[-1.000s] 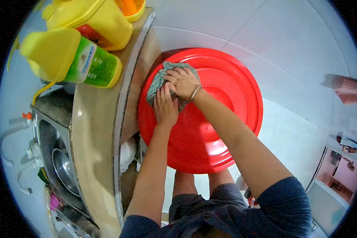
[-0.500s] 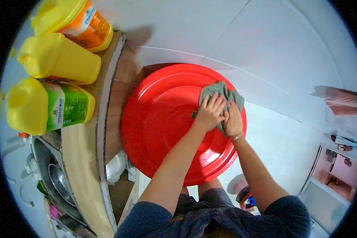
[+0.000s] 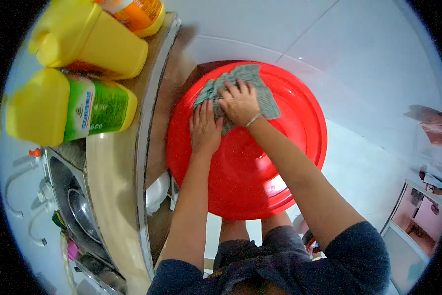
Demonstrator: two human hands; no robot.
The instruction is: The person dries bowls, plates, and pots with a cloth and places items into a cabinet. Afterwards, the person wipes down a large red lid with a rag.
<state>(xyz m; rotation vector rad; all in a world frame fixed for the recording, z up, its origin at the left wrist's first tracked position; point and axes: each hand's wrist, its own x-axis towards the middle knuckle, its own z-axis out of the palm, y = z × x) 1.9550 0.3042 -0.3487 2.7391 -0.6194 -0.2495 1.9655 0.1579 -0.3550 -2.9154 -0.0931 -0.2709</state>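
Observation:
A large round red plastic basin or lid (image 3: pixel 240 182) fills the middle of the view in front of my legs. Spread over its upper left part lies a grey-green cloth (image 3: pixel 265 96). My right hand (image 3: pixel 240 103), with a bracelet at the wrist, presses flat on the cloth, fingers stretched out. Left of it, my left hand (image 3: pixel 205 129) lies with extended fingers on the cloth's lower left edge and the red surface. Neither hand is closed around the cloth; part of it is hidden beneath them.
On the counter (image 3: pixel 113 182) at left stand a yellow jug with a green label (image 3: pixel 103 105), a plain-sided yellow jug (image 3: pixel 108 49) and an orange-labelled jug (image 3: pixel 140 14). A sink (image 3: pixel 66 167) with a metal bowl (image 3: pixel 81 209) sits below them. White wall tiles rise behind.
Both hands have slid the cloth leftward and up across the red surface, from its right side to its upper left. The cloth is now spread wider. The camera view has shifted slightly.

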